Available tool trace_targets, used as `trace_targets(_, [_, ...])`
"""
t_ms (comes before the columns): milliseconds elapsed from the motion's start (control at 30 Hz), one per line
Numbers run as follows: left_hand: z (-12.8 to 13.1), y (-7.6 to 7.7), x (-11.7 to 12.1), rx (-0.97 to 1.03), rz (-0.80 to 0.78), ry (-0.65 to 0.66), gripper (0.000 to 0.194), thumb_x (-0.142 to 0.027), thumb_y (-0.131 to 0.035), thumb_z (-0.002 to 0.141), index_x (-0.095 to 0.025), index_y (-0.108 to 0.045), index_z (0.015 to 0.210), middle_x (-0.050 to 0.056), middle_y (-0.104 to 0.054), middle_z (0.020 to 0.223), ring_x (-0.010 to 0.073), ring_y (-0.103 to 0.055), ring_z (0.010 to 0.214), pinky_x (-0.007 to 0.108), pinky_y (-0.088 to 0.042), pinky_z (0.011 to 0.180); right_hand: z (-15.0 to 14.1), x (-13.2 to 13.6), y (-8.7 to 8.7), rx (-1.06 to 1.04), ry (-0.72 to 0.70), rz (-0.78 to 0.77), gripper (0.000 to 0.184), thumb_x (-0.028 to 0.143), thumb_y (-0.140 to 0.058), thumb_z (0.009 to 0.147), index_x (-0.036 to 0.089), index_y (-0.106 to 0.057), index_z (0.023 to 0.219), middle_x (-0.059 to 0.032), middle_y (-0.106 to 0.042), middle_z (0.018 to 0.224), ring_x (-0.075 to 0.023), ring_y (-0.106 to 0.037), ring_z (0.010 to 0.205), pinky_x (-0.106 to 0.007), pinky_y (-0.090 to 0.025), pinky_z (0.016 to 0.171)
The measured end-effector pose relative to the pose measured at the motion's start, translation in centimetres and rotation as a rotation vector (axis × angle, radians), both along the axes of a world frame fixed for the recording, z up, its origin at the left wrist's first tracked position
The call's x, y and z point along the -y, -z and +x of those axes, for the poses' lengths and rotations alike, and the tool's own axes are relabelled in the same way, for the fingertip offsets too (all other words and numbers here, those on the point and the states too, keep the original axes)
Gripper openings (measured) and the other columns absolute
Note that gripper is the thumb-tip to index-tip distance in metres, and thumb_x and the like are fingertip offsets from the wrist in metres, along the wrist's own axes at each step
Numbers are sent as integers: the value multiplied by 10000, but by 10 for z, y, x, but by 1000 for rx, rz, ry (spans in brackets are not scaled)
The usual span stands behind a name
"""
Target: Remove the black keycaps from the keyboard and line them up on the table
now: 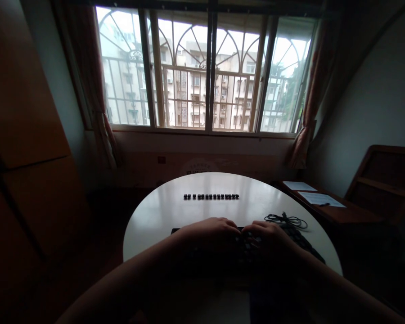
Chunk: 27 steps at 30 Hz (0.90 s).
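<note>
A black keyboard (pixel 302 238) lies on the near part of a round white table (pixel 155 216), in deep shadow. My left hand (pixel 219 226) reaches over it from the left, fingers bent down at the far row of keys. Close beside it, my right hand (pixel 268 231) is also curled, its fingertips near those of the left. Both hands look closed at the same spot; whatever is between the fingers is too dark and small to name. Beyond the keyboard, several small dark keycaps (pixel 211 196) stand in a row, with gaps toward the left end.
A coiled black cable (pixel 284 220) rests behind the keyboard's right part. To the right, a low brown table (pixel 351 215) bears paper sheets (pixel 320 199) and a dark pen-like object. A wooden chair (pixel 381 180) stands there. Windows are ahead; a cabinet (pixel 30 135) rises at left.
</note>
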<state>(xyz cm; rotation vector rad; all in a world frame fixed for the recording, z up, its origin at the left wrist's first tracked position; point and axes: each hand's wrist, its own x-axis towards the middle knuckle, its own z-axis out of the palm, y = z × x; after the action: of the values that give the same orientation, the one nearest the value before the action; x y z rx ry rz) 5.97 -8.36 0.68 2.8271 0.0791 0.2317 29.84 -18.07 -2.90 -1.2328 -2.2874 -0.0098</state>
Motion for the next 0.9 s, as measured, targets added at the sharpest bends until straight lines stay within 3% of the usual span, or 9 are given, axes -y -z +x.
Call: trace_targets(900, [-1, -7, 2, -25, -54, -6, 468, -205, -684, 844, -263, -598, 1300, 89, -629, 1263, 239, -636, 1076, 313, -500, 906, 2, -4, 3, -70, -82, -84, 263, 217, -621, 843, 223, -689, 1097, -61, -749, 981, -195, -710, 839, -276, -522, 723])
